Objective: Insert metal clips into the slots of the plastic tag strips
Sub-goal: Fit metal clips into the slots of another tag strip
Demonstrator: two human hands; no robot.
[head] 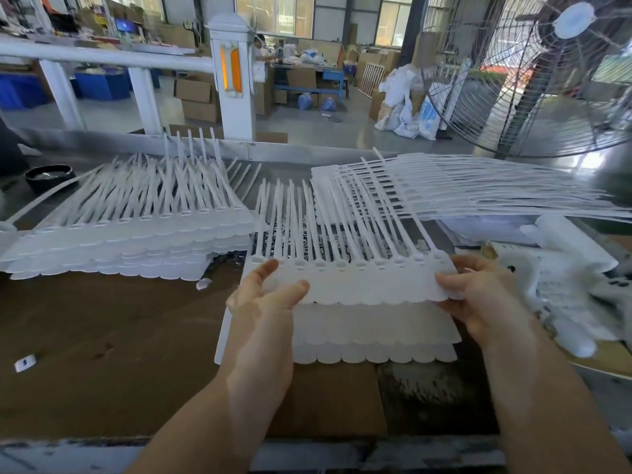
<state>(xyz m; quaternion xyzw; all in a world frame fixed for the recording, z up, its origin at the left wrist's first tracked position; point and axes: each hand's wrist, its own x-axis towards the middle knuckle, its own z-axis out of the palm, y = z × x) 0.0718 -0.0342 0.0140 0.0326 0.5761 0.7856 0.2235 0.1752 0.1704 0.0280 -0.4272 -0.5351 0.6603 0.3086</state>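
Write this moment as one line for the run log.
phase: handling strip | left hand: grips top tag strip | right hand: grips same strip | clips: none visible

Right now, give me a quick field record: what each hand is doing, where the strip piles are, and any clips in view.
left hand: left hand grips the left end of the top tag strip
right hand: right hand pinches its right end
centre pile: stack under strip
left pile: left stack
far right pile: right stack, tails fanned right
clips: dark loose pieces under the tails, too unclear to identify
other: black bowl far left
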